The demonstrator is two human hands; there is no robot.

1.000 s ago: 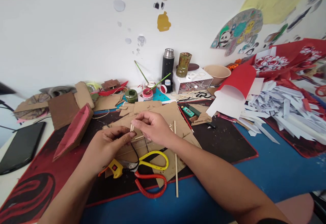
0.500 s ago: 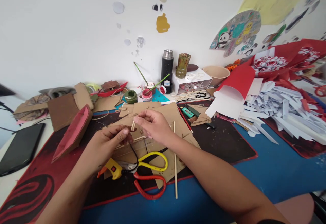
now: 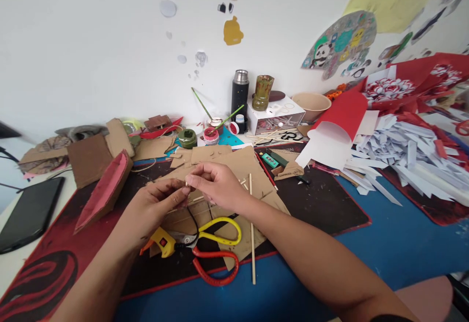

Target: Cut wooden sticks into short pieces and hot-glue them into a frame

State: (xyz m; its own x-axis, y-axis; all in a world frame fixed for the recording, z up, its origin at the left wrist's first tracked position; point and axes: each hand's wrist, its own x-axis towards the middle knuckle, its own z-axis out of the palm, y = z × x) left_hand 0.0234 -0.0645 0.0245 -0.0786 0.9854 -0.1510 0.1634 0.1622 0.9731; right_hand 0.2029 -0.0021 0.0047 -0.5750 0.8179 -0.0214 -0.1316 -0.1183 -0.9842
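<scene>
While holding both hands close together above flat cardboard (image 3: pixel 234 161), grip a short wooden piece (image 3: pixel 187 183) at the meeting fingertips. Pinch thumb and fingers of the left hand (image 3: pixel 156 207) around its lower end, and those of the right hand (image 3: pixel 218 185) around its upper end; with so much hidden, cannot tell whether to count one sliver or more. Toward the wall, see a squat green jar (image 3: pixel 187 139), dark green inside, and a pink-rimmed jar (image 3: pixel 211 137) of red paint, crossed by a slim green stick (image 3: pixel 230 117). Behind, notice a black flask (image 3: pixel 240 95) with a metal top, and a glossy green-brown vase (image 3: pixel 263 92) on a white box (image 3: pixel 276 122). Through the box's clear front, make out a jumble of small things. Next to it, find a round beige bowl (image 3: pixel 311 104). At left, note a tilted boat-shaped cardboard shell (image 3: pixel 104 190), lined in pink. Below the hands, see scissors (image 3: pixel 189 240) with yellow and red loops, beside a yellow plastic tool (image 3: pixel 165 243). To their right, follow a straight wooden rod (image 3: pixel 252 244) from cardboard over the red-edged mat (image 3: pixel 315 202) onto the blue desk (image 3: pixel 403 244). Farther right, find heaped white paper strips (image 3: pixel 399 151) near curled red paper (image 3: pixel 340 117).
</scene>
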